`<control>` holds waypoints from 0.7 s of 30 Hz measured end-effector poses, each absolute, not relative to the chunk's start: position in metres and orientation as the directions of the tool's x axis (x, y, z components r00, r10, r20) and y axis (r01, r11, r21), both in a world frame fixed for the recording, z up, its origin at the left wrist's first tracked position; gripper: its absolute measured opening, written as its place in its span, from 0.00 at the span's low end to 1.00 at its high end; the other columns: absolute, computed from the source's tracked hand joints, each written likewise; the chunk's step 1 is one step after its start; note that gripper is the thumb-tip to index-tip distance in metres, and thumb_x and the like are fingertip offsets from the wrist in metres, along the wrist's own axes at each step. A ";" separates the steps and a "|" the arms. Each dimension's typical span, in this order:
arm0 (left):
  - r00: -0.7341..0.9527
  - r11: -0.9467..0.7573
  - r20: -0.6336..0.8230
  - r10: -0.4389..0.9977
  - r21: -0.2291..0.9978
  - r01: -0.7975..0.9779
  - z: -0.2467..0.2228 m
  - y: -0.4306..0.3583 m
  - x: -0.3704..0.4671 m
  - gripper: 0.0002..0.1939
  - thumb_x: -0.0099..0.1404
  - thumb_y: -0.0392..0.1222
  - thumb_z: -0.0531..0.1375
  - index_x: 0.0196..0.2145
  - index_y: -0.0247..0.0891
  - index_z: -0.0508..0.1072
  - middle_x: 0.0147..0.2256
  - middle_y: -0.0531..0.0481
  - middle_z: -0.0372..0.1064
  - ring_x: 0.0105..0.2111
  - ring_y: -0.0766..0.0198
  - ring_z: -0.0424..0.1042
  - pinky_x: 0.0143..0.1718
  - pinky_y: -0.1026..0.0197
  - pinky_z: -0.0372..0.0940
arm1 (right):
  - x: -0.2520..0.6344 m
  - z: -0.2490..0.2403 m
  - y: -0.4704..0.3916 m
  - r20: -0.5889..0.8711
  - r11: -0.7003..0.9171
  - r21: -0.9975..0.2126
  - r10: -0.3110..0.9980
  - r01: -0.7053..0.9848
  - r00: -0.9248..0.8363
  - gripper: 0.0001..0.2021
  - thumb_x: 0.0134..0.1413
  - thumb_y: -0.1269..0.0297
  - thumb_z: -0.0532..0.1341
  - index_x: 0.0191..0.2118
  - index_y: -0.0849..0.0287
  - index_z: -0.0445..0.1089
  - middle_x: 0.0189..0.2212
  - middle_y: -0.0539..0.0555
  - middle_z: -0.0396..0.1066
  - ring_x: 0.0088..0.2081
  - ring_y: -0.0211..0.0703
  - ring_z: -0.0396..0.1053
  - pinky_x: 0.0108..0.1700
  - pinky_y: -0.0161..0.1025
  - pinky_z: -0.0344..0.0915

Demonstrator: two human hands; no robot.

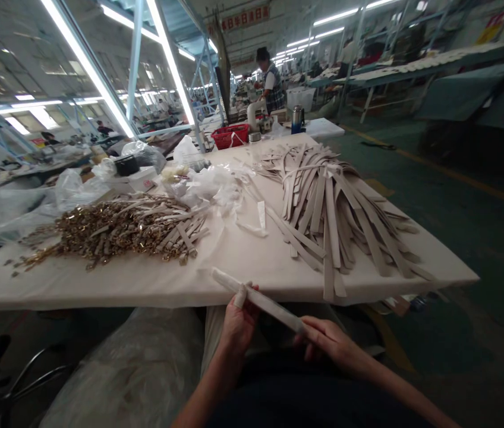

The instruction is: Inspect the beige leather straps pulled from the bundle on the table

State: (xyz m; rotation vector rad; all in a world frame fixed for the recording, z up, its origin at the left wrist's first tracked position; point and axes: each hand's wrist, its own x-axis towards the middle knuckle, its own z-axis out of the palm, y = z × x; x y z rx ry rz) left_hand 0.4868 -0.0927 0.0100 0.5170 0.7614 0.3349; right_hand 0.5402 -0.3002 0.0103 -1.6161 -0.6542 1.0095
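A long, flat, pale strap (pixel 274 308) stretches between my two hands at the table's front edge. My left hand (pixel 238 321) is closed around its middle, the thumb, which looks wrapped in something pale, lying on top. Near the strap's right end, my right hand (pixel 323 337) pinches it; part of those fingers is hidden. The far left end of the strap reaches out over the tabletop. Beyond my right hand lies a large bundle of grey-beige straps (pixel 332 208), fanned over the table. To the left sits a heap of short straps with gold-coloured metal pieces (pixel 122 232).
Crumpled clear plastic bags (pixel 216 187) lie on the cream-covered table (pixel 234 255) behind the heap. Toward the back are a red basket (pixel 230 137) and a blue flask (pixel 297 120). A person (pixel 272 83) stands farther off. A plastic-wrapped bundle (pixel 131 368) is below, left of my legs.
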 end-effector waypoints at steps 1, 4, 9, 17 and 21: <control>0.693 0.820 -0.548 0.469 0.561 -0.112 0.011 -0.092 0.486 0.06 0.66 0.36 0.62 0.38 0.32 0.78 0.35 0.42 0.79 0.32 0.63 0.77 0.33 0.65 0.71 | 0.543 0.019 -0.298 -0.251 -0.251 -0.966 0.844 -0.064 0.473 0.26 0.62 0.42 0.51 0.45 0.61 0.71 0.40 0.58 0.75 0.32 0.44 0.73 0.34 0.38 0.66; 0.695 0.797 -0.514 0.503 0.586 -0.143 0.016 -0.086 0.483 0.05 0.65 0.35 0.62 0.37 0.31 0.78 0.35 0.42 0.79 0.32 0.63 0.77 0.34 0.65 0.71 | 0.555 0.043 -0.295 -0.192 -0.199 -0.980 0.943 0.000 0.272 0.23 0.60 0.46 0.57 0.48 0.61 0.73 0.42 0.57 0.75 0.42 0.50 0.73 0.43 0.42 0.67; 0.687 0.727 -0.463 0.560 0.672 -0.141 0.021 -0.077 0.479 0.07 0.60 0.36 0.67 0.37 0.32 0.79 0.33 0.43 0.79 0.32 0.63 0.77 0.35 0.65 0.71 | 0.569 0.043 -0.285 -0.238 -0.177 -0.903 0.965 -0.392 0.114 0.29 0.55 0.47 0.61 0.56 0.60 0.68 0.51 0.61 0.73 0.49 0.54 0.72 0.53 0.48 0.66; 0.719 0.680 -0.387 0.577 0.715 -0.160 0.024 -0.071 0.483 0.21 0.46 0.47 0.75 0.35 0.33 0.79 0.32 0.44 0.79 0.29 0.64 0.75 0.30 0.65 0.68 | 0.549 0.022 -0.209 -0.241 -0.190 -0.967 0.898 -0.169 0.368 0.22 0.60 0.44 0.55 0.33 0.61 0.67 0.21 0.49 0.69 0.18 0.34 0.65 0.21 0.31 0.60; 0.642 0.671 -0.410 0.648 0.706 -0.226 0.023 -0.057 0.481 0.18 0.42 0.44 0.76 0.31 0.35 0.78 0.31 0.48 0.78 0.30 0.65 0.75 0.32 0.66 0.67 | 0.544 0.018 -0.206 -0.289 -0.238 -0.955 0.886 -0.179 0.361 0.20 0.62 0.46 0.53 0.30 0.60 0.66 0.16 0.47 0.66 0.15 0.33 0.61 0.18 0.30 0.56</control>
